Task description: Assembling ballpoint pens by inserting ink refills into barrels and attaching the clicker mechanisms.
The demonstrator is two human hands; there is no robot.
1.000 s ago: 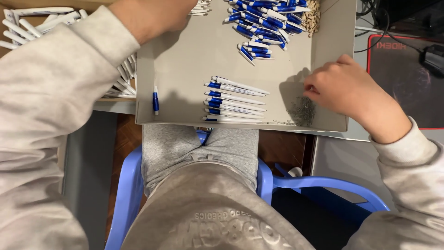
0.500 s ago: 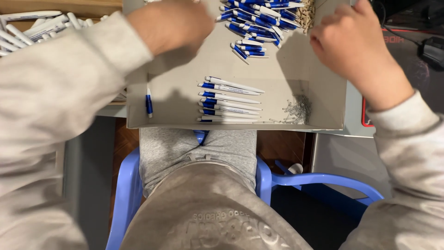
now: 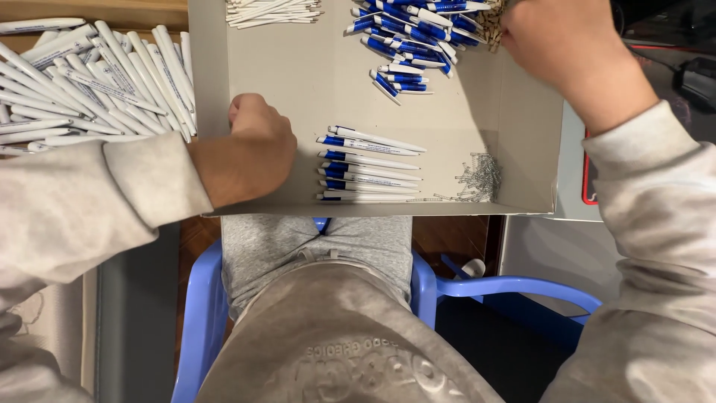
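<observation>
A shallow grey cardboard tray (image 3: 298, 75) lies across my lap. My left hand (image 3: 250, 149) rests as a curled fist on its near left corner, next to a neat row of several white-and-blue pens (image 3: 369, 166). What lies under the fingers is hidden. My right hand (image 3: 574, 52) reaches to the tray's far right corner, beside a loose pile of blue-and-white pens (image 3: 418, 37). Its fingers curl away from me, so I cannot see whether they hold anything. A small heap of metal springs (image 3: 481, 177) sits at the near right of the tray.
Many white pen barrels (image 3: 89, 82) are heaped left of the tray. Thin white pen parts (image 3: 272, 11) lie at the tray's far edge. I sit on a blue plastic chair (image 3: 201, 321). A red-edged mat (image 3: 588, 175) and a dark device (image 3: 693, 75) lie to the right.
My left hand came down from the far left to the tray's near left corner, covering the spot where a small blue pen part lay. My right hand moved from the springs up to the far pile.
</observation>
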